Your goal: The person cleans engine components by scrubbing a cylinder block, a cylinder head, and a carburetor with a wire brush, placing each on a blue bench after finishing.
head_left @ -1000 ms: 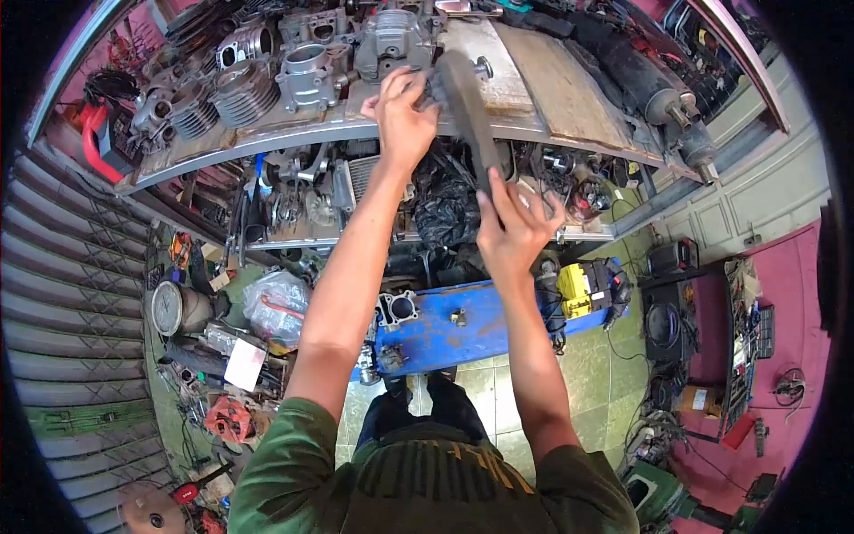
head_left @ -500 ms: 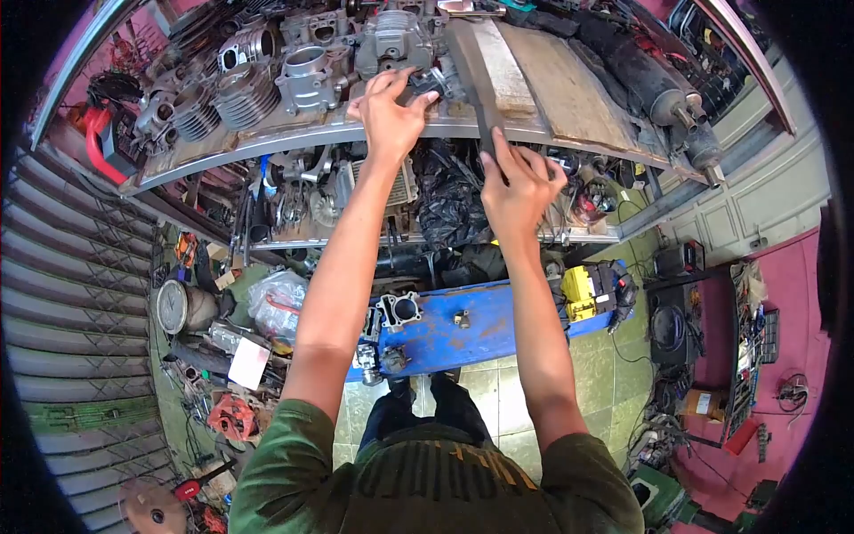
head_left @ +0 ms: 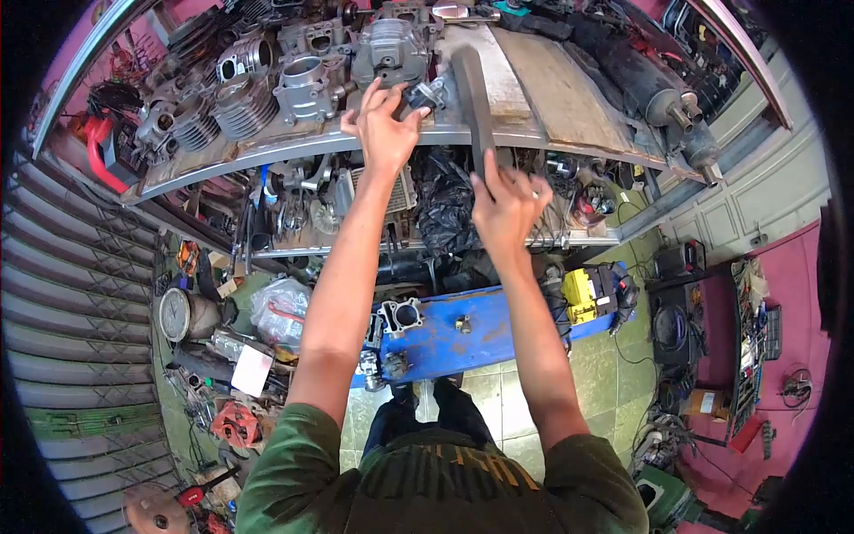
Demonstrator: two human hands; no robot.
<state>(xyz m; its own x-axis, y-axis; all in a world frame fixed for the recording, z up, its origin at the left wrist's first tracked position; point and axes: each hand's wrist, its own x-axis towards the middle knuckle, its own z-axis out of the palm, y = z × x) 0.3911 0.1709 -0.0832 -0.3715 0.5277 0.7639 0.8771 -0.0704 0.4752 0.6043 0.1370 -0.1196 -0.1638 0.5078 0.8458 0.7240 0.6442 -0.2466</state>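
Observation:
My left hand [head_left: 384,132] is raised at the shelf edge, thumb and fingers closed on a small silver-and-black metal part [head_left: 427,96]. My right hand [head_left: 513,203] grips the lower end of a long, dark, flat brush-like tool [head_left: 475,98]. Its blurred upper end leans up over the shelf, just right of the metal part. Behind my left hand sits a grey finned engine casting [head_left: 390,55]. A silver cylinder block [head_left: 307,89] stands to its left.
The metal shelf edge [head_left: 294,153] runs in front of me. Wooden boards [head_left: 569,89] and a dark muffler [head_left: 654,89] lie right. Below, a blue bench [head_left: 445,334] carries a cylinder block [head_left: 406,314] and a yellow box [head_left: 578,294]. Parts crowd the left floor.
The dark tool and my right hand have shifted down and slightly left. My left hand has dipped a little, still holding the metal part, which has tilted.

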